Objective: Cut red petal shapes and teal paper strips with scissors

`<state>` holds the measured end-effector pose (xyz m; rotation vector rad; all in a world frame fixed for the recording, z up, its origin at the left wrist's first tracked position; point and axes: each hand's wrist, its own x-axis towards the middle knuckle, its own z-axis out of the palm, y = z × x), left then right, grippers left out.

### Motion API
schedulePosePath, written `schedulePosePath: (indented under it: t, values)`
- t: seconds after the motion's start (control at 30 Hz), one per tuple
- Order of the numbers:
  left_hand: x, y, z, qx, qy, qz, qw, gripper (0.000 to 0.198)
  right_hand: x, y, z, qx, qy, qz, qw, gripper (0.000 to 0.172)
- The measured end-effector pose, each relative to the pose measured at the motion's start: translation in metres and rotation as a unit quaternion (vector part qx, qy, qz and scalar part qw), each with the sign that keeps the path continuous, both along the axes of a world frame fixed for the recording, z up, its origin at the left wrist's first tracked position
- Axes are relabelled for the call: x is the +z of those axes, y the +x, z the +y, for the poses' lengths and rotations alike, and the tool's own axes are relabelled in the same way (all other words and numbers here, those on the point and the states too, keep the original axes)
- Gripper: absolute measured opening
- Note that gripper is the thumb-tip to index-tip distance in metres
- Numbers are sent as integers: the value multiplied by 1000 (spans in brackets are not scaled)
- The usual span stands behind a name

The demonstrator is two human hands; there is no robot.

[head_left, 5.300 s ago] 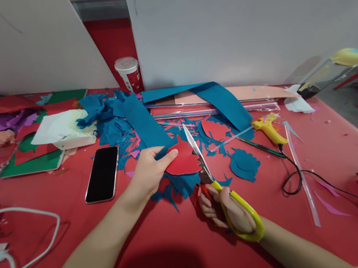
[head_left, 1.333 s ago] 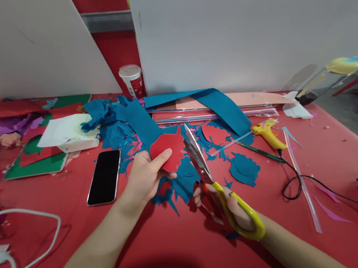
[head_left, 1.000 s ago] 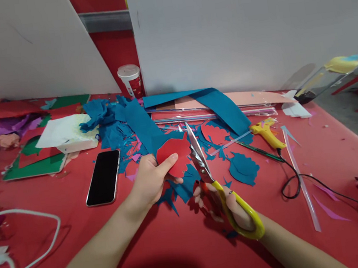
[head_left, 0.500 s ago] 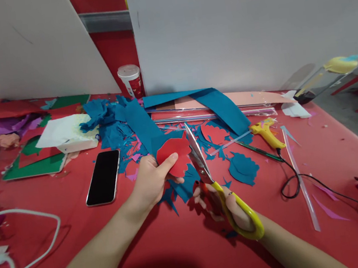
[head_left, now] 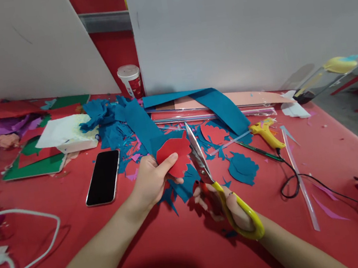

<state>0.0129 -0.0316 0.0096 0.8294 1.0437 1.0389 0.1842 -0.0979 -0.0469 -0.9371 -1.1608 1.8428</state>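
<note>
My left hand [head_left: 153, 179] pinches a red paper cutout [head_left: 176, 152] with a scalloped edge, thumb on top and fingers beneath. Blue paper shows just behind and under that cutout. In my right hand [head_left: 237, 210] is a pair of scissors [head_left: 200, 162] with yellow handles, its blades pointing up and away from me beside the cutout's right edge. A dark red, tube-like thing [head_left: 208, 196] also sits among my right fingers; its kind is unclear. Right of the blades lie a blue scalloped paper cutout [head_left: 243, 168] and another red cutout [head_left: 213, 134].
A black-screened phone [head_left: 103, 177] lies left of my hands. Blue scraps and a long blue paper strip [head_left: 225, 108] spread behind them. A yellow glue gun [head_left: 267, 133] with a black cord rests at right. A lidded paper cup [head_left: 130, 81] stands by the white panel [head_left: 234, 25].
</note>
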Motion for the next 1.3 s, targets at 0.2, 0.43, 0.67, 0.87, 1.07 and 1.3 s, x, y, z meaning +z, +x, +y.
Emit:
schedulePosePath:
  t: [0.2, 0.43, 0.67, 0.87, 1.07, 1.3]
  values:
    - [-2, -1, 0, -2, 6, 35, 999, 22, 0, 0, 0, 10, 4, -1, 1000, 64]
    - [-2, -1, 1, -3, 1, 42, 999, 21, -1, 1, 0, 16, -1, 4, 1000, 65]
    - [-2, 0, 1, -6, -5, 28, 1000, 25, 1, -1, -2, 7, -38, 7, 999, 65]
    - [-2, 0, 2, -7, -2, 24, 1000, 25, -4, -3, -1, 14, -57, 17, 998, 65]
    - [-1, 1, 2, -3, -4, 43, 999, 25, -8, -1, -2, 20, -66, 11, 998, 57]
    - [-2, -3, 1, -4, 22, 47, 999, 24, -15, -1, -3, 17, -72, 26, 997, 58]
